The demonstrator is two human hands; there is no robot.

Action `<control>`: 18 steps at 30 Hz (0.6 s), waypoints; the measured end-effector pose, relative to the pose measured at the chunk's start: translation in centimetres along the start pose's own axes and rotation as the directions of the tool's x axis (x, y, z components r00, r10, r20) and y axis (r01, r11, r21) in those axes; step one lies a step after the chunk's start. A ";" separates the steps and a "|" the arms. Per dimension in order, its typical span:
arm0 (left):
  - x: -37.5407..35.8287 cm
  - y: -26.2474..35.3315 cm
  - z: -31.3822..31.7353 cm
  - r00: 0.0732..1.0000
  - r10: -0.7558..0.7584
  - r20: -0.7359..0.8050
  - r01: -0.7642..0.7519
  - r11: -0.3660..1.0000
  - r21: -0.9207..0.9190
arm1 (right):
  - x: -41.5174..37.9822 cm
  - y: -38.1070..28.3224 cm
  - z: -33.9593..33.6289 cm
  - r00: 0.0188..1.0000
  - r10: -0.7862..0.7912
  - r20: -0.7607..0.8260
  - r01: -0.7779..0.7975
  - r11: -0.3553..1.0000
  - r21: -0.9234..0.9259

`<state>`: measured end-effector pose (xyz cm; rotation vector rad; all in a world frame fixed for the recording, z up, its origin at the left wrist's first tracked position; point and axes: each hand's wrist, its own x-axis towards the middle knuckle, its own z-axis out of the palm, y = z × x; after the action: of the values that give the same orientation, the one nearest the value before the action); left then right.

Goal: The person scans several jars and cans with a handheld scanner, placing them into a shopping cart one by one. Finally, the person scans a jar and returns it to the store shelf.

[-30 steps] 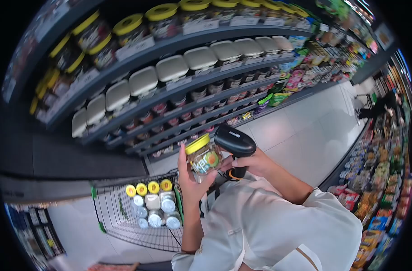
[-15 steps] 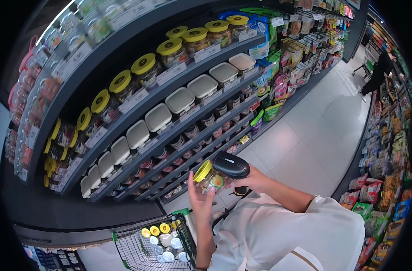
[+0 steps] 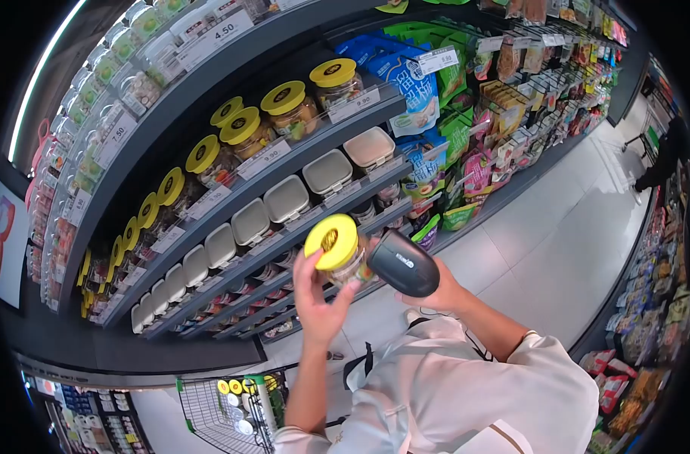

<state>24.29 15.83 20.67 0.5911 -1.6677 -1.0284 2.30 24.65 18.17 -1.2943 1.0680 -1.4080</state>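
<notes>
My left hand (image 3: 320, 299) grips a clear jar (image 3: 348, 271) with a yellow lid (image 3: 331, 242), tilted so that the lid faces up toward the camera. My right hand (image 3: 447, 291) holds a black handheld scanner (image 3: 403, 262), whose front end is right beside the jar's side. Most of the right fingers are hidden under the scanner. Behind the jar, a shelf row of yellow-lidded jars (image 3: 288, 102) stands above a row of boxes with pale grey lids (image 3: 286, 198).
A wire shopping cart (image 3: 209, 412) holding several jars is at the lower left. Hanging snack bags (image 3: 411, 91) fill the rack ahead. Bagged goods (image 3: 613, 382) line the right side. A person in dark clothes (image 3: 666, 155) is down the aisle by another cart.
The jar and scanner have risen nearer the shelves, and the jar's lid has turned toward the camera. The view has shifted, with the snack bags appearing larger and the cart lower left.
</notes>
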 end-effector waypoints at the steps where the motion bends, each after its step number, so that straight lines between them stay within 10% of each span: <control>1: 1.9 0.7 0.6 0.999 0.048 0.008 -0.048 0.997 0.053 | 0.9 -0.7 -0.9 0.997 -0.082 -0.010 0.082 0.996 -0.024; 7: 14.3 4.6 3.6 0.966 0.239 0.099 -0.249 0.963 0.103 | 8.7 -5.2 -7.1 0.920 -0.392 -0.007 0.381 0.896 -0.228; 18: 27.8 4.6 5.3 0.967 0.216 0.136 -0.233 0.964 0.125 | 19.6 -9.6 -12.0 0.902 -0.420 0.099 0.431 0.882 -0.189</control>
<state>10.48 -1.98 38.37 0.4236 -1.8781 -0.7999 -10.84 7.64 30.71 -1.7942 0.9451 -1.5992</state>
